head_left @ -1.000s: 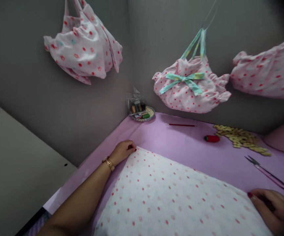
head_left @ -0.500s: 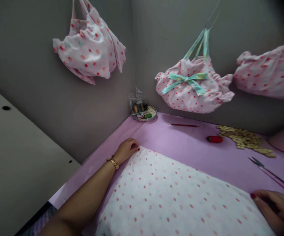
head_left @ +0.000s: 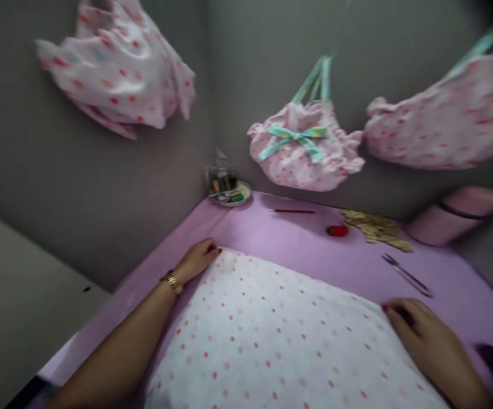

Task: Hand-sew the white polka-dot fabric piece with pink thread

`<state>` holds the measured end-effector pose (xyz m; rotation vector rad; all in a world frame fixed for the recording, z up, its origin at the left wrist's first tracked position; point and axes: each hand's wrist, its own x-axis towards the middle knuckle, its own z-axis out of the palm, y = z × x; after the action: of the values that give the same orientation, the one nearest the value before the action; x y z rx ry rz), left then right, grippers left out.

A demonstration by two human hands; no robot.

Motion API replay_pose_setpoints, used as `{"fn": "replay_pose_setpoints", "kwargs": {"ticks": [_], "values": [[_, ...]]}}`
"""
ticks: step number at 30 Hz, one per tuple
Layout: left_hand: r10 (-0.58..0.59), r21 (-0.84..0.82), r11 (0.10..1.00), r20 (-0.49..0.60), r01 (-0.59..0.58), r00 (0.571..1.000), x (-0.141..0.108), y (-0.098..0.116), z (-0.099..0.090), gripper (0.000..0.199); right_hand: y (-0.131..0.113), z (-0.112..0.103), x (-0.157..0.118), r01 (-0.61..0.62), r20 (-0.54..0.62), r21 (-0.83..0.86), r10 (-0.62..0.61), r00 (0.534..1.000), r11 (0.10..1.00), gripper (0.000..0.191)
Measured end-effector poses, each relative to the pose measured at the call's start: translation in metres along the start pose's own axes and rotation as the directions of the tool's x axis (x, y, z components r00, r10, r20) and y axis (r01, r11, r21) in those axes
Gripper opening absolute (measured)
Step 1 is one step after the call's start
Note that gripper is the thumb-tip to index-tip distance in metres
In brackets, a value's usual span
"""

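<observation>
White fabric with red and pink dots lies spread over the purple tabletop, reaching out of view toward me. At its far left corner my left hand pinches the cloth between thumb and fingers; a gold watch sits on that wrist. My right hand grips the far right corner, fingers curled together. The far edge runs fairly straight between the two hands. Past the right hand lie thread snips with a pink handle.
On the purple table are a red thread spool, a red pencil, a coiled cream trim, a pink cylinder and a small basket of sewing supplies. Gathered dotted pieces, one with a bow, hang along grey walls.
My view has turned to the right, so things appear shifted left and the pink cylinder shows more fully. Both hands still hold the fabric corners.
</observation>
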<state>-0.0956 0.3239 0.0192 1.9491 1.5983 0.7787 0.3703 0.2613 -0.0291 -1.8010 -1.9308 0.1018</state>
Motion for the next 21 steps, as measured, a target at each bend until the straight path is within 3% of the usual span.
{"fn": "replay_pose_setpoints", "kwargs": {"ticks": [3, 6, 8, 10, 12, 15, 18, 21], "values": [[0.02, -0.074, 0.997, 0.013, -0.019, 1.0, 0.001, -0.002, 0.001, 0.021, -0.023, -0.014, 0.003, -0.039, 0.004, 0.019, 0.039, 0.999, 0.999, 0.017], [-0.085, -0.174, 0.981, 0.015, 0.087, 0.996, 0.006, -0.004, 0.005, 0.023, -0.043, -0.02, 0.004, -0.027, -0.054, -0.065, 0.023, 0.998, 0.998, 0.021], [-0.123, -0.205, 0.971, 0.017, 0.124, 0.992, 0.008, -0.005, 0.007, 0.024, -0.064, -0.021, 0.001, 0.023, -0.04, -0.071, -0.025, 0.999, 0.997, 0.03], [-0.144, -0.221, 0.964, 0.016, 0.144, 0.989, 0.008, -0.004, 0.009, 0.028, -0.093, -0.019, -0.002, 0.151, 0.067, -0.024, -0.149, 0.987, 0.988, 0.042], [-0.158, -0.232, 0.96, 0.005, 0.155, 0.987, 0.008, -0.004, 0.011, 0.029, -0.127, -0.014, -0.004, 0.253, 0.231, 0.051, -0.258, 0.938, 0.966, 0.051], [-0.172, -0.246, 0.956, -0.04, 0.157, 0.984, 0.006, -0.004, 0.014, 0.029, -0.181, 0.0, -0.003, 0.331, 0.419, 0.166, -0.37, 0.829, 0.929, 0.064], [-0.166, -0.248, 0.958, -0.083, 0.141, 0.983, 0.006, -0.002, 0.016, 0.028, -0.228, 0.024, 0.005, 0.429, 0.462, 0.286, -0.516, 0.721, 0.857, 0.072], [-0.161, -0.24, 0.962, -0.108, 0.131, 0.981, 0.005, -0.001, 0.017, 0.027, -0.258, 0.052, 0.016, 0.52, 0.442, 0.379, -0.644, 0.625, 0.765, 0.076]]}}
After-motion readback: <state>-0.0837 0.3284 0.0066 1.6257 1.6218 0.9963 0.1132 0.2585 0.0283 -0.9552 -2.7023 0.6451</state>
